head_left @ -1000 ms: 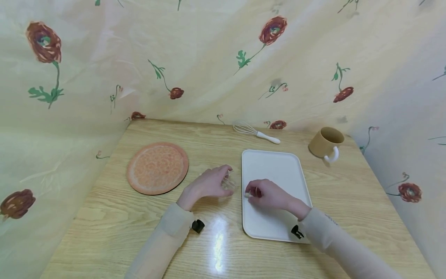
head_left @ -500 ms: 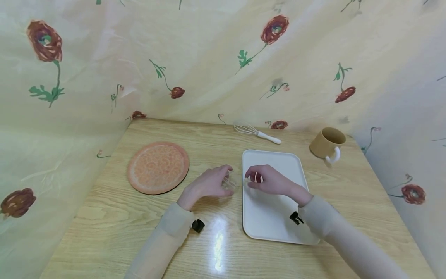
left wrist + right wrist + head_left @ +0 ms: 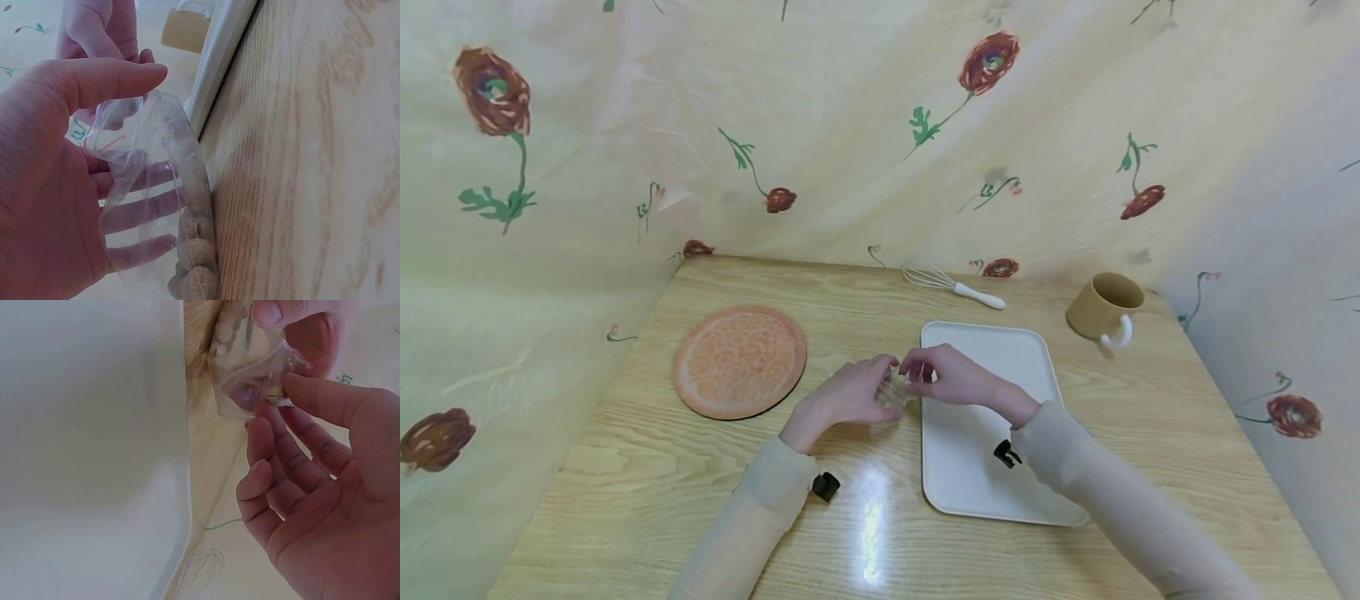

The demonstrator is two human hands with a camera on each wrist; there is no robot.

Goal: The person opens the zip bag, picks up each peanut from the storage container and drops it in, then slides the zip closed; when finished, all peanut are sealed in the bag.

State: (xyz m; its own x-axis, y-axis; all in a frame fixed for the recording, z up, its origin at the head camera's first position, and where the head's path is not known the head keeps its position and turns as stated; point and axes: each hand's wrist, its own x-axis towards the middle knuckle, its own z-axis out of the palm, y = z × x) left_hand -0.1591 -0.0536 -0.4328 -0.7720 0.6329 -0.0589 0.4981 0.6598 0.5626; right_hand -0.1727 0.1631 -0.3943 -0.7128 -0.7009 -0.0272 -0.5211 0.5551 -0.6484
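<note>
In the head view my left hand (image 3: 848, 393) holds a clear zip bag (image 3: 147, 187) by its mouth, thumb on one side and fingers on the other. Tan, rough-shelled lumps that look like peanuts (image 3: 197, 253) lie along the bag's lower side, close to the wooden table. My right hand (image 3: 953, 377) is at the bag's mouth, over the left edge of the white tray (image 3: 985, 479). Between its thumb and index finger it pinches a small yellowish-white piece (image 3: 277, 395), whose kind I cannot tell. Its other fingers are loosely bent.
A round orange-patterned mat (image 3: 741, 362) lies to the left. Behind the tray is a whisk (image 3: 977, 295) with a white handle. A tan mug (image 3: 1093, 312) with a white handle stands at the back right. Flowered cloth (image 3: 850, 125) hangs behind the table.
My right hand has moved from above the tray, away from me and leftward to the bag's mouth, carrying the small pale piece. The left hand and the bag have stayed in place.
</note>
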